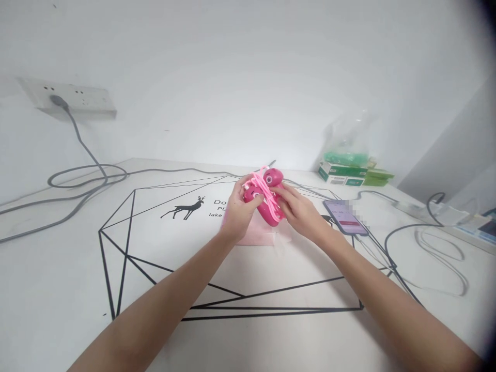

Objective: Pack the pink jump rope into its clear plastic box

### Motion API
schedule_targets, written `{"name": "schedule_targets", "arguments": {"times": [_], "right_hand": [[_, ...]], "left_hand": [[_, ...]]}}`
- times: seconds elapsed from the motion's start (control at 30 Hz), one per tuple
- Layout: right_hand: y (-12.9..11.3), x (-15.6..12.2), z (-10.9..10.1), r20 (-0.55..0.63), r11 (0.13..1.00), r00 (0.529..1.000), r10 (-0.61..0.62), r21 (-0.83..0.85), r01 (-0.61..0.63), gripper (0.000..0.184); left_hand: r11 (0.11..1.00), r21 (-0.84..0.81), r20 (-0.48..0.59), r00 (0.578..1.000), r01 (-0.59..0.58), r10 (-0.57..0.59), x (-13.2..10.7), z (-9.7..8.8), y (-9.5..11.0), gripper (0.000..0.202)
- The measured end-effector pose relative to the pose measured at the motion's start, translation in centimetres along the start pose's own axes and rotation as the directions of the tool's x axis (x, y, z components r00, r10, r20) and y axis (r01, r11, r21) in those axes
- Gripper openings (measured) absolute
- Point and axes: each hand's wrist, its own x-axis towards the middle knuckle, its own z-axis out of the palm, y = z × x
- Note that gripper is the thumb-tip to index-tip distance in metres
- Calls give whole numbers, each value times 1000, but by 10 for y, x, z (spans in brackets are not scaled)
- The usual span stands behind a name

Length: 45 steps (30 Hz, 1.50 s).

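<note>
Both hands hold a pink jump rope (267, 194) above the middle of the table. Its light pink cord is bundled in loops around two darker pink, rounded handles, each marked with a white ring-like spot. My left hand (239, 209) grips one handle from the left, thumb across its front. From the right, my right hand (298, 209) has its fingers closed at the cord loops and the other handle; some fingertips are hidden. Under the hands lies a flat pink packet (256, 238), partly covered by them.
A phone (346, 217) lies to the right, with a cable at its lower end. Behind it, green-and-white boxes (343, 173) carry a clear plastic bag (346, 137). Grey cables (155, 170) run along the back and left, one plugged into the wall socket (83, 98). A power strip (411, 209) is at right.
</note>
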Motion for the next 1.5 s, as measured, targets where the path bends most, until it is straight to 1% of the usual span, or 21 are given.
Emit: {"name": "schedule_targets", "arguments": {"times": [0.03, 0.1, 0.17, 0.23, 0.33, 0.4, 0.5, 0.6, 0.67, 0.8, 0.93, 1.0, 1.1, 1.23, 1.3, 1.4, 1.5], "right_hand": [[-1, 0, 2, -31, 998, 999, 29, 58, -27, 38], [-1, -1, 4, -96, 971, 987, 130, 212, -107, 41], [-2, -1, 6, -117, 908, 964, 241, 379, -181, 47], [-3, 1, 5, -67, 818, 945, 320, 523, -240, 50], [-5, 3, 1, 107, 683, 926, 361, 646, -341, 48], [-7, 3, -3, 199, 644, 915, 352, 658, -391, 46], [-9, 2, -9, 293, 636, 898, 327, 635, -439, 42], [-10, 1, -14, 419, 587, 864, 280, 637, -500, 46], [-10, 1, -17, 465, 558, 846, 261, 643, -525, 50], [-7, 0, -17, 471, 571, 841, 265, 626, -531, 45], [-3, 1, -15, 413, 600, 843, 344, 594, -536, 34], [-3, 1, -15, 386, 604, 842, 378, 586, -540, 32], [-5, 2, -15, 413, 581, 830, 375, 593, -557, 34], [-8, 1, -14, 454, 543, 818, 354, 612, -575, 27], [-9, 0, -13, 464, 532, 812, 353, 615, -582, 26], [-10, -1, -12, 472, 526, 813, 342, 621, -582, 26], [-12, -1, -12, 488, 520, 811, 323, 625, -583, 34]], "left_hand": [[1000, -27, 6, 1000, -3, 3, 1, -1, 0, 54], [997, -72, 15, 1000, -9, 10, 2, -2, -1, 52], [996, -88, 8, 1000, -9, 9, 4, -3, -2, 51], [996, -84, -5, 1000, -6, 5, 5, -4, -2, 52], [998, -67, -12, 1000, -7, 7, 6, -4, -2, 49], [998, -59, -2, 1000, -16, 16, 6, -3, -2, 48], [998, -57, 12, 999, -40, 40, 6, -2, 0, 47], [997, -54, 35, 998, -53, 55, 5, -1, 3, 45], [998, -44, 48, 997, -54, 56, 4, 0, 5, 44], [999, -26, 74, 997, -26, 28, 3, 0, 10, 44], [996, -84, 134, 990, 43, -31, 3, 1, 15, 45], [991, -112, 155, 986, 78, -60, 4, 0, 16, 47], [980, -166, 139, 987, 110, -87, 4, 0, 12, 55], [964, -223, 88, 988, 143, -126, 1, 1, 2, 64], [969, -197, 73, 988, 149, -137, -1, 3, 0, 67], [981, -141, 72, 990, 132, -123, -5, 5, -1, 68], [990, -98, 57, 993, 106, -101, -5, 5, 0, 67]]}}
